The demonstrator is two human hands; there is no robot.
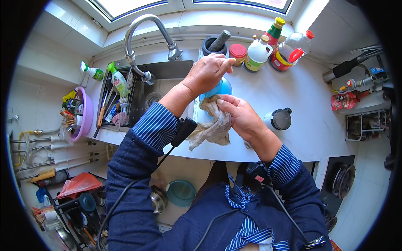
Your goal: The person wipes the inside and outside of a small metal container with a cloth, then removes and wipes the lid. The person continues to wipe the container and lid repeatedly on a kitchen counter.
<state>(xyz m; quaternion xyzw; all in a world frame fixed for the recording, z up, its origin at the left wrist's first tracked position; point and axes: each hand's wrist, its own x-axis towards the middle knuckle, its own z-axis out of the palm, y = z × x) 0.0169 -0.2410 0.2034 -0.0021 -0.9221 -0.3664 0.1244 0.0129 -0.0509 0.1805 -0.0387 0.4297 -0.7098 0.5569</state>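
My left hand (209, 72) is curled with its knuckles up at the top of a light-blue plastic vessel (225, 87). My fingers seem closed on its upper part, though the palm side is hidden. Just below and to the right, my right hand (240, 116) pinches a crumpled, stained beige cloth (216, 125) between thumb and fingers. The cloth hangs over the front part of the white countertop (301, 103) and covers part of the blue vessel. To the right of my right hand stands a cup with a dark lid (280, 119).
At left is a steel sink (176, 70) with a curved faucet (128, 34) and a utensil basket (130, 94). A stone mortar (207, 44), red-lidded jar (237, 51), white jug (258, 53) and large bottle (284, 53) line the back. A purple basin (84, 116) stands left.
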